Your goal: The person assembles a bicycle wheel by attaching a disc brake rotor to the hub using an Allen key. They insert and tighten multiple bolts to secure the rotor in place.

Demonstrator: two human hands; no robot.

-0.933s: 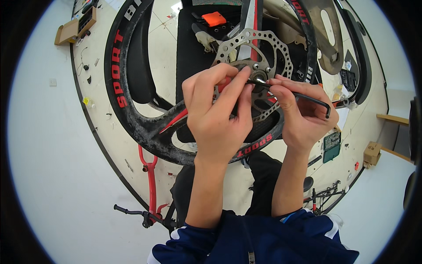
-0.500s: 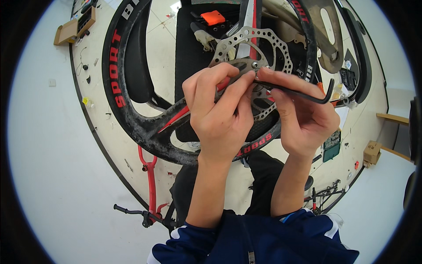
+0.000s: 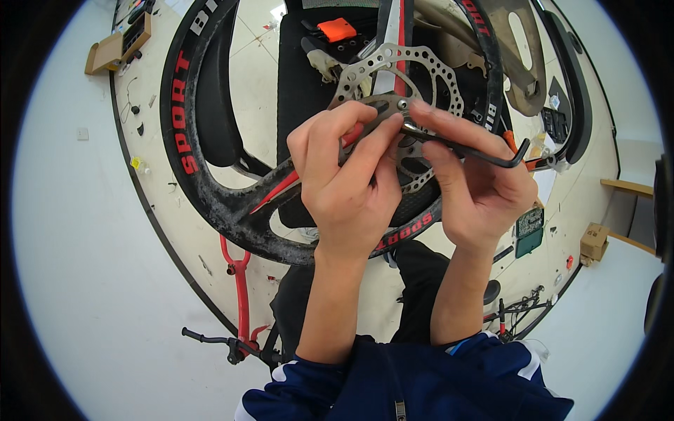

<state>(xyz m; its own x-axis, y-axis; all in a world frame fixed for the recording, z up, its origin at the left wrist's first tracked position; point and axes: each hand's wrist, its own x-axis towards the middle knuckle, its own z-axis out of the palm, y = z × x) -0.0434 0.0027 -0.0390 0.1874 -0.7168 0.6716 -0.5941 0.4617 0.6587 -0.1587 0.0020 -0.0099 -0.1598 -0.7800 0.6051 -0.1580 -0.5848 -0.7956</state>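
Note:
A black hex key [image 3: 484,153] is pinched between the thumb and fingers of my right hand [image 3: 486,200], its bent end sticking out to the right. Its other end lies by the wheel's hub, close to a small bolt head [image 3: 402,104]. My left hand [image 3: 349,186] is closed at the hub, index fingertip beside that end of the key; whatever its fingers grip is hidden. Around the hub sits a silver brake disc [image 3: 342,90] with many holes. The black bicycle wheel [image 3: 172,130] has broad red-marked spokes and lies flat beneath both hands.
Beneath the wheel is a black chair seat [image 3: 291,91] with an orange item [image 3: 337,29] on it. A red bicycle frame [image 3: 242,291] stands at lower left. An open cardboard box [image 3: 105,56] and a green case [image 3: 529,242] lie on the floor.
Both hands and the hex key have shifted slightly left. The key's bent end has dipped a little, and its tip near the hub shows more clearly.

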